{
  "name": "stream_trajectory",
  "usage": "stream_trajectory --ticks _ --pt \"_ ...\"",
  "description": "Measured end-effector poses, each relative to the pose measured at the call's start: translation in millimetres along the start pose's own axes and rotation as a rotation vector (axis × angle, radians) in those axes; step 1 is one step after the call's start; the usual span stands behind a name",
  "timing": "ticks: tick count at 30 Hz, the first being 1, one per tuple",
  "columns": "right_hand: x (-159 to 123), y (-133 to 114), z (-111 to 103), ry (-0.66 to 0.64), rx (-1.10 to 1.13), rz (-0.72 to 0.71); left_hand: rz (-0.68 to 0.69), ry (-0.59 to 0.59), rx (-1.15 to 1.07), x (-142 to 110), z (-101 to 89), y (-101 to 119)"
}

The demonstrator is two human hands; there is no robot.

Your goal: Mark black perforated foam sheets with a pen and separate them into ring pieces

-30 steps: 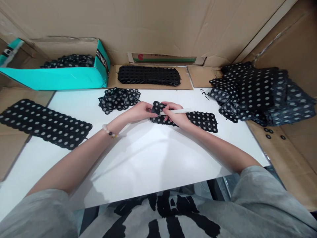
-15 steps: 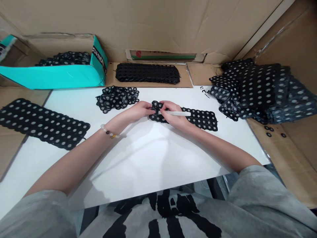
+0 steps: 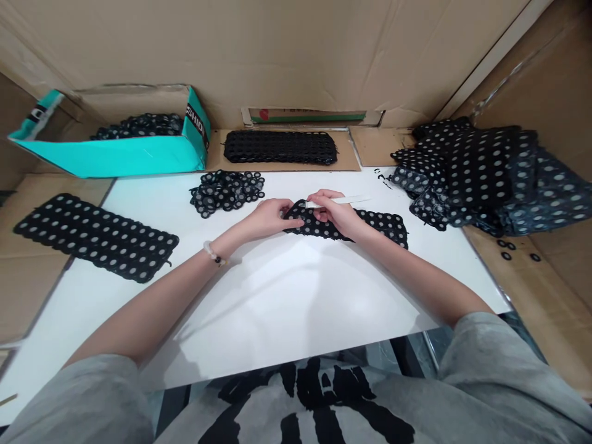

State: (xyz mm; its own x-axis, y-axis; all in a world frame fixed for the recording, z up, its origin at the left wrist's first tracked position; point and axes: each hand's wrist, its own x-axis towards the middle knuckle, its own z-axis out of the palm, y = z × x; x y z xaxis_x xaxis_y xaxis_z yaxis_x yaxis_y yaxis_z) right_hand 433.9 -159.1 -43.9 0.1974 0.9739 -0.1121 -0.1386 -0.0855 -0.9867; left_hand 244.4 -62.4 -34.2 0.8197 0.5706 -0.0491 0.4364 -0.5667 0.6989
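A black strip of joined rings [image 3: 386,227] lies across the white table, with the table's white showing through its holes. My left hand [image 3: 271,217] is closed on its left end, the thumb on top and the other fingers partly hidden behind. Between the fingers of my right hand [image 3: 337,213] is a slim white pen-like tool [image 3: 349,200], its back end smeared by motion. The tool's tip meets the strip's upper edge near my left thumb; exactly what it touches is too small to make out. Left of the strip sits a loose heap of black rings [image 3: 226,192].
A larger black ring panel [image 3: 97,237] lies at the left. Behind are a turquoise box [image 3: 120,155] holding black rings and a stack of panels [image 3: 280,148]. Polka-dot panels [image 3: 485,163] are heaped at the right, near several loose rings [image 3: 506,246]. Cardboard walls [image 3: 296,55] surround the table.
My right hand has moved up slightly with the tool, whose back end now tilts upward. The strip's left end lies flatter under my left thumb. The whole view has shifted a little.
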Motion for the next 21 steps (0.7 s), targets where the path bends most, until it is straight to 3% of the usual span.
stream_trajectory --ticks 3,10,15,21 --pt "-3 -2 2 -0.016 0.029 -0.032 -0.003 0.056 0.032 2 4.9 -3" --pt "0 6 1 0.065 -0.183 -0.01 -0.103 -0.06 -0.335 4 -2.5 -7" --pt "0 12 1 0.048 -0.275 -0.067 -0.106 -0.045 -0.345 4 0.1 -8" --pt "2 9 -1 0.056 -0.209 -0.049 -0.134 0.009 -0.351 6 7.6 -15"
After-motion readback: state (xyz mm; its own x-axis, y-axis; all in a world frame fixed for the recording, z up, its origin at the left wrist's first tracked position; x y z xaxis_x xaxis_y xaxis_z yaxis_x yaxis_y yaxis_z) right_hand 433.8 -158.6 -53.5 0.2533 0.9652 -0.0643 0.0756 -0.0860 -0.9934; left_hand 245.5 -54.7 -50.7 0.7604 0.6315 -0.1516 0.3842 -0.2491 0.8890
